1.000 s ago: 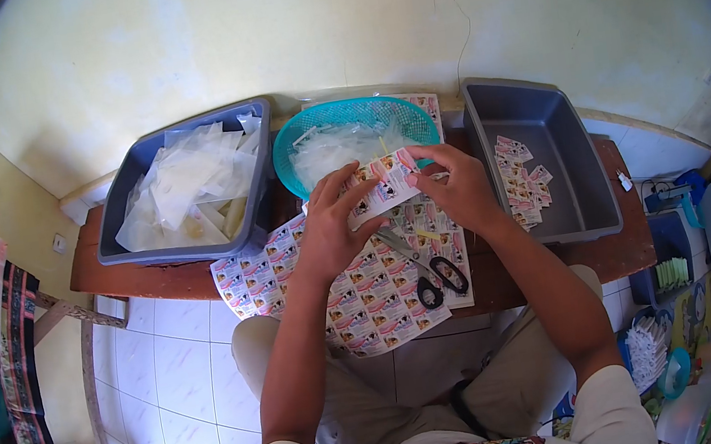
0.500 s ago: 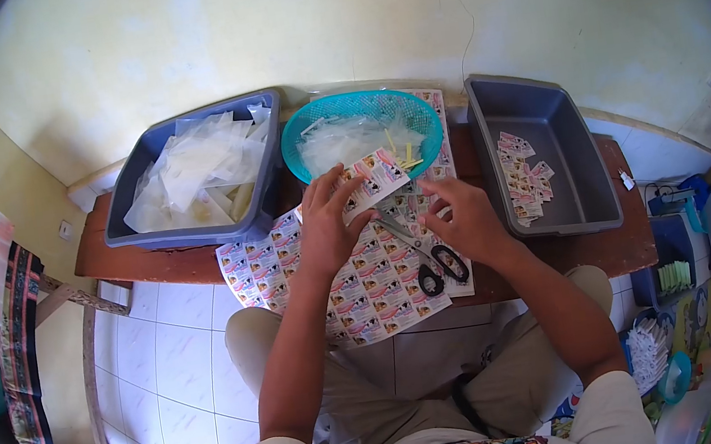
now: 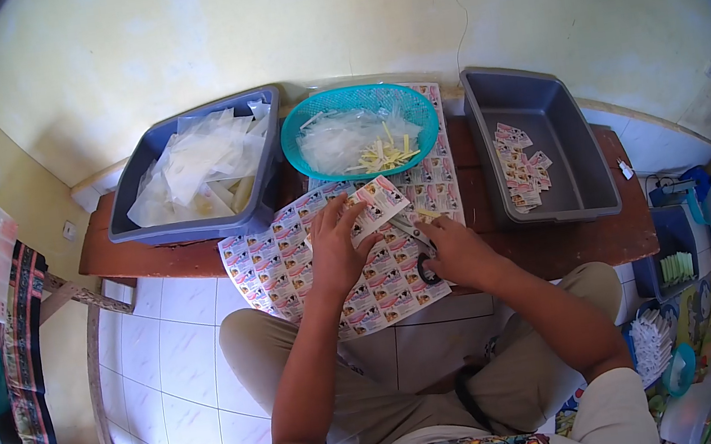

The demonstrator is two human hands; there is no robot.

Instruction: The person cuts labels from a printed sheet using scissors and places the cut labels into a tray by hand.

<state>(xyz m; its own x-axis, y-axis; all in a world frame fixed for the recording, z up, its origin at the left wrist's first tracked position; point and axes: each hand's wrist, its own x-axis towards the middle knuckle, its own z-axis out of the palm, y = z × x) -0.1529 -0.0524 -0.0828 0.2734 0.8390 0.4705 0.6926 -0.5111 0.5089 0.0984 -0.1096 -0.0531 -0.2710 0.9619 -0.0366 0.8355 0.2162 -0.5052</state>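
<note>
Paper strip (image 3: pixel 382 203) pinched in left hand (image 3: pixel 335 248), over printed sheets (image 3: pixel 264 267); right hand (image 3: pixel 460 253), apart from left, at scissors (image 3: pixel 428 270), grip too hidden to tell; teal basket (image 3: pixel 414 105) beyond, between grey tubs (image 3: pixel 568 169).

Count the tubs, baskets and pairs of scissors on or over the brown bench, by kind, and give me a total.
Grey tubs, left and right: 2
Turquoise basket: 1
Pair of scissors, at the right hand: 1
Total: 4
</note>
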